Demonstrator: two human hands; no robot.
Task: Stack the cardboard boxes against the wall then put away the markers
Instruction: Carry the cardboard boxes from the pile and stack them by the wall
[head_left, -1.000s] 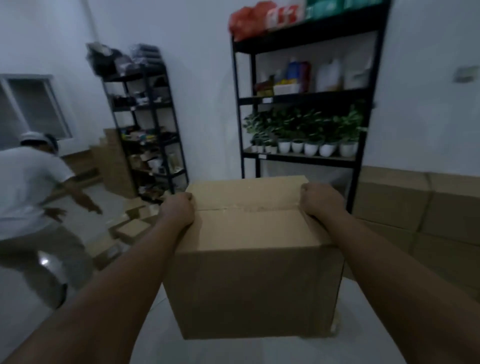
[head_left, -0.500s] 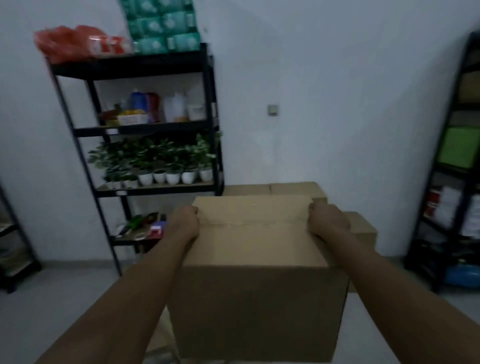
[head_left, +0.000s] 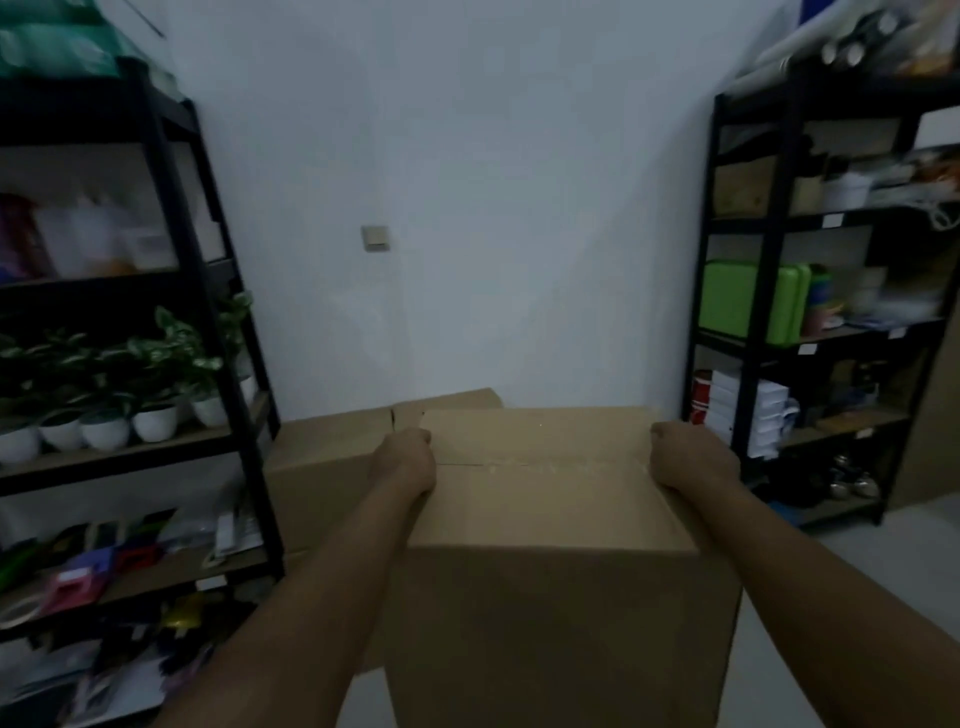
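Note:
I carry a large brown cardboard box (head_left: 545, 571) in front of me, held off the floor. My left hand (head_left: 404, 462) grips its top left edge and my right hand (head_left: 691, 457) grips its top right edge. Behind it, against the white wall (head_left: 493, 208), stand other cardboard boxes (head_left: 332, 457), partly hidden by the one I hold. No markers can be made out.
A black shelf rack (head_left: 208, 322) with potted plants and small packets stands on the left. Another black rack (head_left: 769, 338) with a green case and white boxes stands on the right. Grey floor (head_left: 852, 561) shows at the lower right.
My view has swung to the right with the box in both hands. The plant rack has slid to the left edge, the right rack has come into view, and the wall boxes are closer.

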